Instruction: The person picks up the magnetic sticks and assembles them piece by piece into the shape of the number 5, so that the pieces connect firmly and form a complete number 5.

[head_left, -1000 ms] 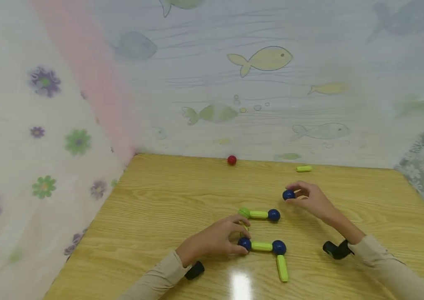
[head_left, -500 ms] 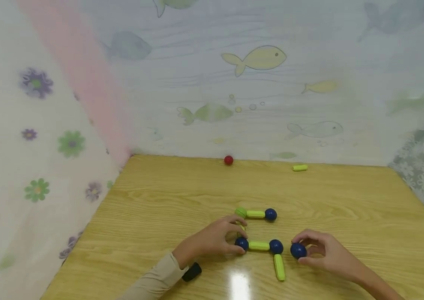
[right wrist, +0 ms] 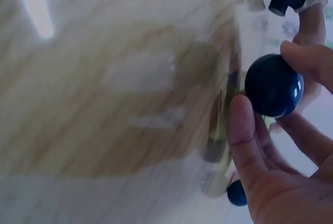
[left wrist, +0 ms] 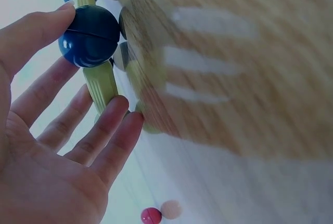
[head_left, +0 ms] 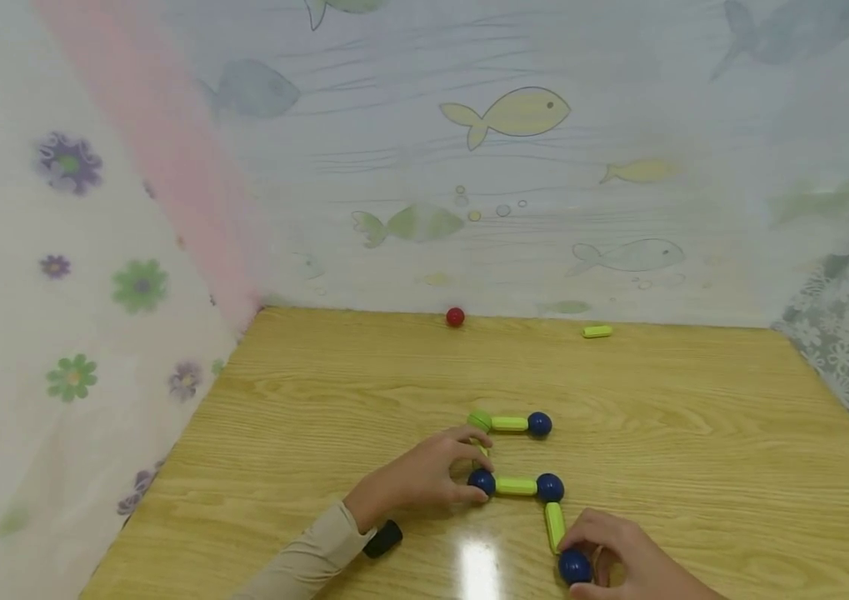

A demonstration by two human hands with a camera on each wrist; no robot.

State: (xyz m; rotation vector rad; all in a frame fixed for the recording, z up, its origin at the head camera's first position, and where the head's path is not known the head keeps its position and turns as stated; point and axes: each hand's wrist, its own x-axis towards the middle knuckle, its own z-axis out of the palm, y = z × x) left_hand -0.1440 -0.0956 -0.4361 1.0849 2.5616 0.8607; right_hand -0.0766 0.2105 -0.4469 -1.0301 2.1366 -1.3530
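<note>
On the wooden table lies a chain of yellow-green rods and balls. My left hand [head_left: 424,475] pinches a blue ball [left wrist: 89,36] at one corner of it, thumb on the near side and index finger behind. A rod [head_left: 516,486] runs right from there to another blue ball [head_left: 550,487], and a slanting rod [head_left: 555,527] points toward me. My right hand [head_left: 622,554] holds a separate-coloured-alike blue ball [head_left: 575,567] between thumb and fingers, at that rod's near end. At the far end, a green ball [head_left: 480,421], a rod [head_left: 510,424] and a blue ball [head_left: 540,424] form a row.
A red ball [head_left: 455,317] and a loose yellow-green rod [head_left: 596,332] lie near the table's back edge. Fabric printed with fish [head_left: 525,112] hangs behind the table, and flowered cloth [head_left: 141,285] stands at the left. A black wrist device [head_left: 382,539] sits under the left sleeve.
My right hand has brought its blue ball toward me, from beyond the chain's right side to the slanting rod's near end. My left hand keeps its grip in place.
</note>
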